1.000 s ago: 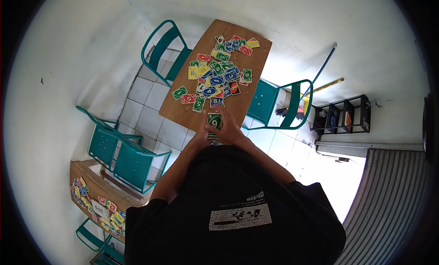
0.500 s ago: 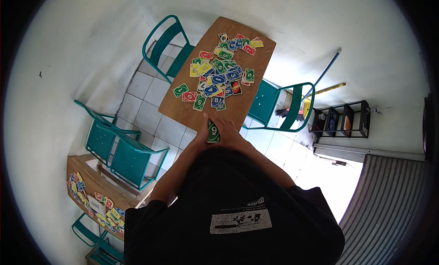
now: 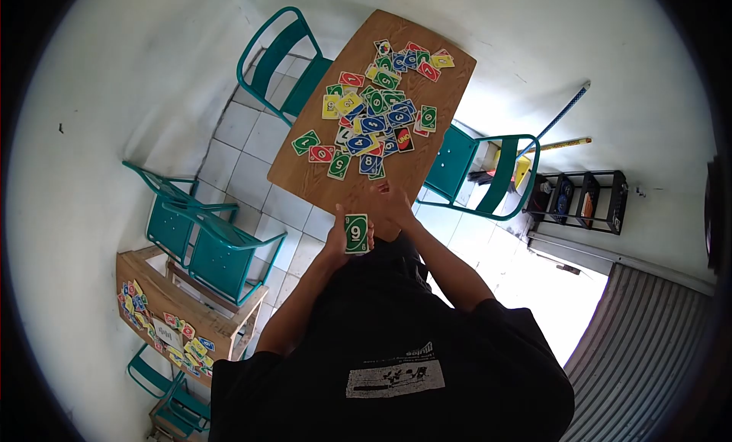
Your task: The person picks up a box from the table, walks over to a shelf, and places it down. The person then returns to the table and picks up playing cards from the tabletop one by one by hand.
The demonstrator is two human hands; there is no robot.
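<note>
My left hand (image 3: 336, 241) is closed around a stack of Uno cards (image 3: 356, 234), held in front of my body with a green 9 face up on top. My right hand (image 3: 393, 205) is apart from the stack, over the near edge of the wooden table (image 3: 301, 177). Its fingers reach forward and hold nothing that shows. Loose face-up Uno cards (image 3: 374, 124) in red, yellow, green and blue lie scattered and overlapping across the table. Nearest to the hands are a green 5 card (image 3: 339, 165) and a blue 8 card (image 3: 370, 164).
Teal metal chairs stand left (image 3: 293, 68) and right (image 3: 476, 175) of the table. At lower left, a second wooden table (image 3: 221, 329) carries more Uno cards and a white box (image 3: 168, 334). A black rack (image 3: 583, 201) and broom handles (image 3: 564, 109) are by the right wall.
My hands were together around the stack; my right hand has come off it and moved right and forward. The green 9 now shows fully in my left hand. The view has shifted slightly.
</note>
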